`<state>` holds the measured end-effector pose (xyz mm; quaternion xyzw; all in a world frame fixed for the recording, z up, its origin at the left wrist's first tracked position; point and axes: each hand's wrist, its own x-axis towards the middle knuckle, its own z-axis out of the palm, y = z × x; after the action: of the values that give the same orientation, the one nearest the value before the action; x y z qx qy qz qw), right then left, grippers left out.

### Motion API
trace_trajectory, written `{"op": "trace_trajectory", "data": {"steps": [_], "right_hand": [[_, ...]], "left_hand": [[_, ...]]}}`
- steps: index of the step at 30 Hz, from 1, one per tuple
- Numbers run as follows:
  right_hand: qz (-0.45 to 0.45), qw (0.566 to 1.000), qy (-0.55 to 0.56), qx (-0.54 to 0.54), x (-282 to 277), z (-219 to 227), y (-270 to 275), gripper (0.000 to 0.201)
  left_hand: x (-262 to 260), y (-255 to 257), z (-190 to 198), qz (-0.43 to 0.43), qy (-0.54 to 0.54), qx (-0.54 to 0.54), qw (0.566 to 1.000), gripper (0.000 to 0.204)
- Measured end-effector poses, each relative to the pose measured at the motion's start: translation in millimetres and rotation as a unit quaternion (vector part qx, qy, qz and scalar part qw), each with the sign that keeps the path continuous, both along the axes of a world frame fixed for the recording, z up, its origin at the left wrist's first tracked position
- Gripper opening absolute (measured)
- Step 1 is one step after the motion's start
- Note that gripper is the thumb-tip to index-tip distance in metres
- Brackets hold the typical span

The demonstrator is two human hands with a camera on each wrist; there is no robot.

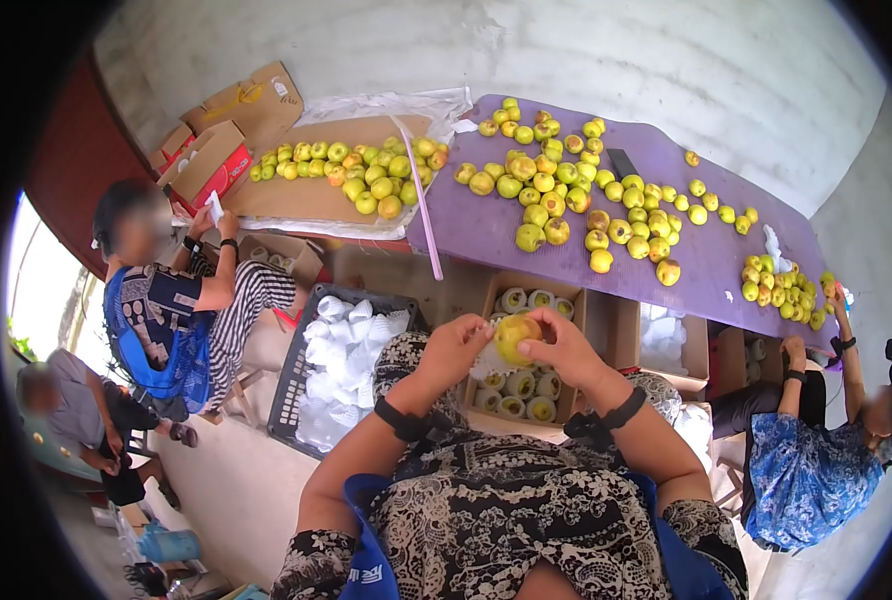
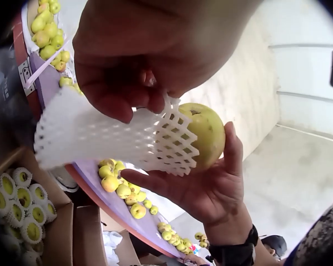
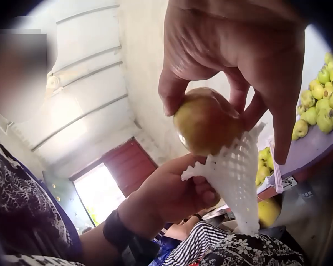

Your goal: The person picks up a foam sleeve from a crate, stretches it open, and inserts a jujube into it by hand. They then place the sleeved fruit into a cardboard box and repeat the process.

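In the head view, we see the apple between the two grips, above the lap, and we suppose it is kept there because both sides can reach it equally. The left grip pinches the white foam net, and the right grip is curled around the apple, open only as wide as the fruit. The dark crate with loose nets stands at the left, within easy reach, we think; many loose apples lie ahead on the purple surface. In the left wrist view, the net's lattice mouth lies over one side of the apple; the pinch near this mouth probably keeps it wide. In the carton, netted fruits sit closely, perhaps against rolling. In the right wrist view, the fingers hold the apple by its sides, seemingly to leave the net's side free.
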<state>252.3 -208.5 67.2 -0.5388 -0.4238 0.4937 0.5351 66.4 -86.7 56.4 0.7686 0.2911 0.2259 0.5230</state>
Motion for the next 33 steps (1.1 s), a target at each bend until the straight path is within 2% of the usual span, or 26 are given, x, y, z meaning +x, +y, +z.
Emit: {"op": "trace_trajectory", "data": {"steps": [4,6,7,9,10,12,13,15,16,18,19,21,25,27,31,33], "right_hand": [[0.011,1.000,0.011,0.015,-1,-7,0,0.049],[0.031,0.992,-0.123,0.006,-6,-6,-3,0.056],[0.030,0.992,-0.123,0.006,-8,-7,-4,0.056],[0.045,0.963,-0.265,-0.003,-12,-8,-5,0.059],[0.046,0.963,-0.266,-0.002,-14,-7,-5,0.059],[0.001,0.956,-0.286,0.059,-19,-5,-8,0.074],[0.000,0.957,-0.286,0.058,-20,-5,-8,0.074],[-0.007,0.946,-0.314,0.085,-22,-3,-8,0.082],[-0.009,0.946,-0.314,0.085,-22,1,-10,0.082],[0.033,0.957,-0.288,-0.009,-22,10,-13,0.079],[0.033,0.957,-0.288,-0.008,-19,3,-12,0.079],[0.070,0.987,-0.142,0.004,-14,-13,-11,0.074],[0.067,0.990,-0.124,0.023,-16,-8,-15,0.075],[0.034,0.976,-0.213,0.023,-23,2,-19,0.070],[-0.001,0.969,-0.237,0.062,-24,1,-16,0.067],[-0.048,0.950,-0.287,0.114,-22,5,-18,0.062]], "left_hand": [[-1,-8,2,0.014,0.033,-0.021,0.999,0.026],[1,-11,3,0.018,-0.008,-0.015,1.000,0.022],[1,-12,6,0.018,-0.008,-0.016,1.000,0.022],[1,-13,12,0.021,0.005,-0.024,0.999,0.023],[2,-12,10,0.021,0.005,-0.024,0.999,0.023],[5,-14,10,0.015,-0.002,0.127,0.992,0.021],[5,-17,14,0.013,-0.001,0.127,0.992,0.021],[5,-22,25,0.008,0.069,0.192,0.979,0.018],[6,-23,26,0.007,0.069,0.193,0.979,0.018],[8,-23,28,0.000,0.050,0.239,0.970,0.017],[8,-22,29,0.001,0.050,0.240,0.970,0.017],[7,-20,30,-0.016,0.064,0.241,0.968,0.017],[7,-24,36,-0.031,0.085,0.248,0.965,0.016],[11,-30,43,-0.059,0.078,0.274,0.957,0.018],[15,-39,50,-0.049,0.131,0.309,0.941,0.024],[9,-40,48,-0.032,0.058,0.366,0.928,0.029]]}}
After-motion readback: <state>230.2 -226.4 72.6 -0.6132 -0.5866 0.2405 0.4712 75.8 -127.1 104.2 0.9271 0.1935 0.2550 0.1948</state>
